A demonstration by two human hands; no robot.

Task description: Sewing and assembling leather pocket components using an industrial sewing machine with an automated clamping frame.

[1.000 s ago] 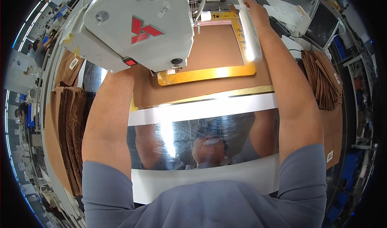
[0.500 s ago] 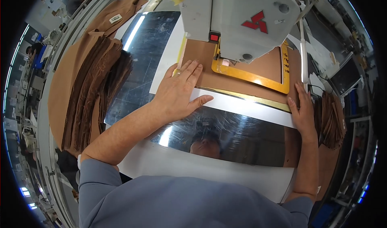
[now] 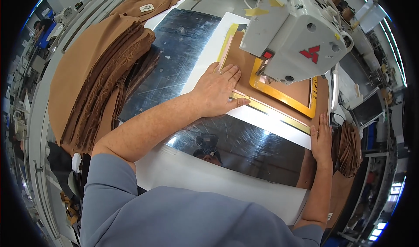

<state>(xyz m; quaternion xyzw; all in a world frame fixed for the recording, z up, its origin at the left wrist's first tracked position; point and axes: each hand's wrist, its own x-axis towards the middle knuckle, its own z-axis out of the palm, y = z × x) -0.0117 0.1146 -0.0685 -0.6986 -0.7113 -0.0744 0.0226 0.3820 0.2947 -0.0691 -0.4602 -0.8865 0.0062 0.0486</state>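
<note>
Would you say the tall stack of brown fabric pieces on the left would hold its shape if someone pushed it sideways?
Probably not. The stack of brown fabric pieces already fans out with ragged, uneven edges, so layers would likely slide apart. Its edges droop, suggesting floppy cloth that would sag when lifted.

I am at a sewing station in a garment factory, shown by the industrial pattern-sewing machine with its yellow clamp frame, stacks of cut brown fabric pieces and rows of workstations around me.
</note>
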